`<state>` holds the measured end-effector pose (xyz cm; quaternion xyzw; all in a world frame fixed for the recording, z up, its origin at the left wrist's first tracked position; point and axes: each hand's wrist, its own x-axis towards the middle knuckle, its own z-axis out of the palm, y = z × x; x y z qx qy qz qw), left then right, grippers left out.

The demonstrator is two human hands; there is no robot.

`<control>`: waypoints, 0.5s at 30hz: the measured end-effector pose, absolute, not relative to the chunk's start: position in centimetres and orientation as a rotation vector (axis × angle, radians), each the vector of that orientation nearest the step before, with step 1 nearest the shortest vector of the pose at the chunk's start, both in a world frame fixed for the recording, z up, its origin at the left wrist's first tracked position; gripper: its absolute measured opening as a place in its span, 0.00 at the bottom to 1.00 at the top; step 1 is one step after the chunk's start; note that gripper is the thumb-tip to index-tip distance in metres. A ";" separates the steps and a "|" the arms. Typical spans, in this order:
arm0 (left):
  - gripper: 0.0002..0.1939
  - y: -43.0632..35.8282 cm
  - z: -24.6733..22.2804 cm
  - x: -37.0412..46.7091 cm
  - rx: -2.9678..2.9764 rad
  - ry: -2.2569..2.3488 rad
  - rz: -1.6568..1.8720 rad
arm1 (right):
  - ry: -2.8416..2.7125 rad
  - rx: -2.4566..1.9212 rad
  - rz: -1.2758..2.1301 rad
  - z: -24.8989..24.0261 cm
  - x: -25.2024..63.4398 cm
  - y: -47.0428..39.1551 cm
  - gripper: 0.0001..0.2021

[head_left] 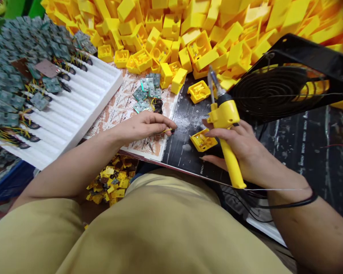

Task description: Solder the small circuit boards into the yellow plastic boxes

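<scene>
My right hand (247,146) grips a yellow soldering gun (224,114) with a solder feed tube beside its tip, which points up and away from me. Below the gun, near my right fingertips, a small yellow plastic housing (203,140) lies open side up on the black board. My left hand (144,127) pinches a small black part with a yellow wire (168,131) at the board's edge; fingers cover most of it. Just beyond that hand sit several green circuit boards (147,89) and black round pieces with yellow wires (157,104). Another yellow housing (199,91) lies farther back.
A large heap of yellow housings (160,49) fills the back. At the right leans a black fan (277,87). On the left, a white ribbed foam tray (98,82) carries many wired circuit boards (40,49). More yellow pieces (111,182) lie below the table edge.
</scene>
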<state>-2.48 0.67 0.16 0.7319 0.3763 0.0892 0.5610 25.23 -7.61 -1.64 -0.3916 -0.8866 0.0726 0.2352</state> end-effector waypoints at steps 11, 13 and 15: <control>0.12 -1.5 -0.6 -1.4 2.572 0.970 0.509 | -2.167 -1.270 -0.004 -3.5 21.6 -9.5 0.21; 0.13 -1.8 -1.1 -1.0 2.863 0.882 0.422 | -2.062 -1.280 0.042 -3.3 21.2 -10.1 0.23; 0.14 -2.1 -1.5 -0.8 2.993 0.825 0.345 | -2.000 -1.312 0.093 -2.8 21.7 -10.8 0.17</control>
